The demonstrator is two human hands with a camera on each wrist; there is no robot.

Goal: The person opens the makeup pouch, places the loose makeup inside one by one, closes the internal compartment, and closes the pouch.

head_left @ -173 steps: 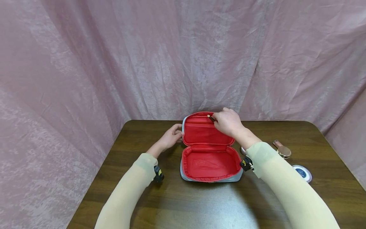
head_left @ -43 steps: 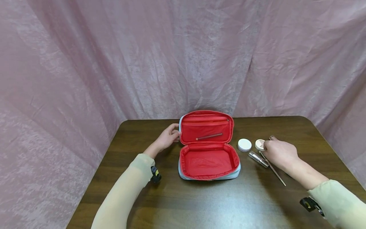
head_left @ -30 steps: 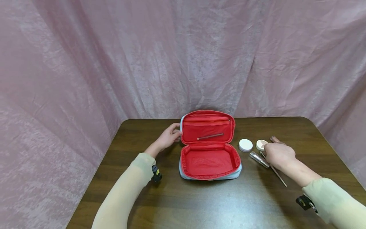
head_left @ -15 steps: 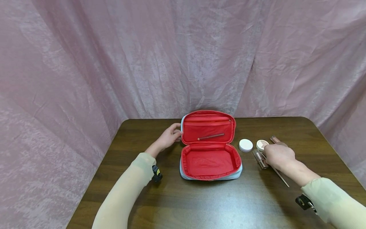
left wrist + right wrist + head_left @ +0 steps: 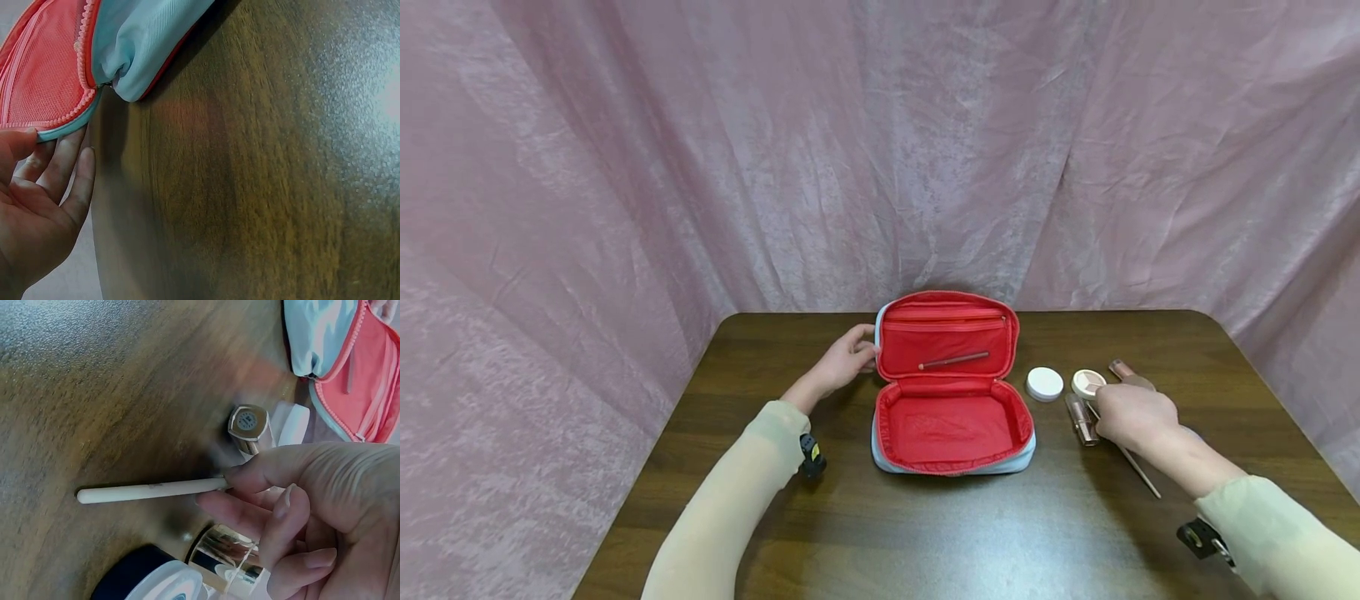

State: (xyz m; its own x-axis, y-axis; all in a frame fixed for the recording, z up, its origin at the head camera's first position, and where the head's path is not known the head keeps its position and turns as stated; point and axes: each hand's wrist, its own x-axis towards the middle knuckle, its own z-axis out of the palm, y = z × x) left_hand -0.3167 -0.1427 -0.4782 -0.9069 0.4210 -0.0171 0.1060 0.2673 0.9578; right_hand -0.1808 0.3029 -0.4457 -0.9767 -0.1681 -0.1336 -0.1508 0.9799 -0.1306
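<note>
An unzipped makeup bag (image 5: pixel 955 425), light blue outside and red inside, stands with its lid raised. My left hand (image 5: pixel 842 362) pinches the lid's left edge, thumb inside and fingers behind in the left wrist view (image 5: pixel 44 200). Across the lid's red lining lies a slim brown pencil (image 5: pixel 955 361). Over on the right, my right hand (image 5: pixel 1138 414) pinches a thin makeup brush (image 5: pixel 1141 475) between thumb and index finger. Its pale handle (image 5: pixel 150 490) slants low over the table; the fingers partly cover its other end. Beside these fingers lies a clear-and-brown cosmetic tube (image 5: pixel 1081 419).
A white round jar (image 5: pixel 1045 384) sits right of the bag, then a small round tricolour palette (image 5: pixel 1088 383). A pinkish-brown tube (image 5: pixel 1122 369) lies behind my right hand. Below that hand are a gold-rimmed container (image 5: pixel 225 556) and a white-lidded one (image 5: pixel 165 584). A pink curtain (image 5: pixel 880 150) hangs behind.
My right hand has gone from the lid, where it held the pencil, to the brush at the right. The pencil now lies in the lid. The clear-and-brown tube has turned slightly.
</note>
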